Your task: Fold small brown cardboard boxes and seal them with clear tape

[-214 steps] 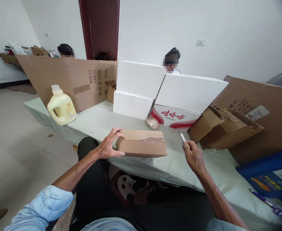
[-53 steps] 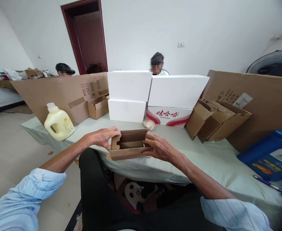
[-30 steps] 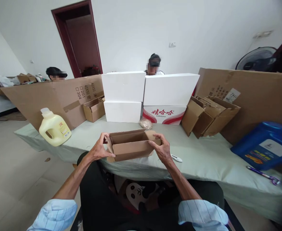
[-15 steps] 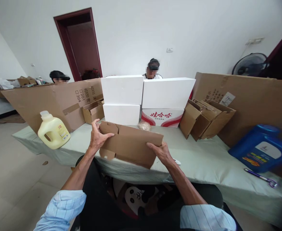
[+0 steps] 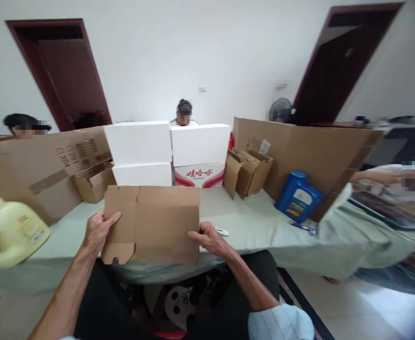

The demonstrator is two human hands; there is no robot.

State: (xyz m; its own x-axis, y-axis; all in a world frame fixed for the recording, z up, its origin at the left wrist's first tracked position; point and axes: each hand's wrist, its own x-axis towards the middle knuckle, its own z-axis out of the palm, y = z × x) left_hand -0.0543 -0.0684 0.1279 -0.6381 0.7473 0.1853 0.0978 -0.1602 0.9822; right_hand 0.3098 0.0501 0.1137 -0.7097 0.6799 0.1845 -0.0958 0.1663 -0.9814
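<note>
A flattened brown cardboard box (image 5: 168, 222) is held upright over the front edge of the table, with a notched flap at its lower left. My left hand (image 5: 99, 229) grips its left side, thumb on the near face and fingers behind. On the right edge, my right hand (image 5: 211, 238) pinches the cardboard the same way. Just beyond my right hand, a small white object (image 5: 222, 232) lies on the cloth; its kind is unclear. White boxes (image 5: 140, 144) stand stacked behind the cardboard, one bearing red print.
A yellow jug (image 5: 19, 231) stands at the left, a blue bottle (image 5: 298, 198) at the right with a purple-handled tool (image 5: 302, 227) before it. Folded cartons (image 5: 252, 172) lean against a large cardboard panel (image 5: 310, 156). Other people sit beyond the panels and at the right.
My view has turned to the right, bringing another person and a second doorway into sight. The cardboard in my hands is now held straighter, its broad face towards me.
</note>
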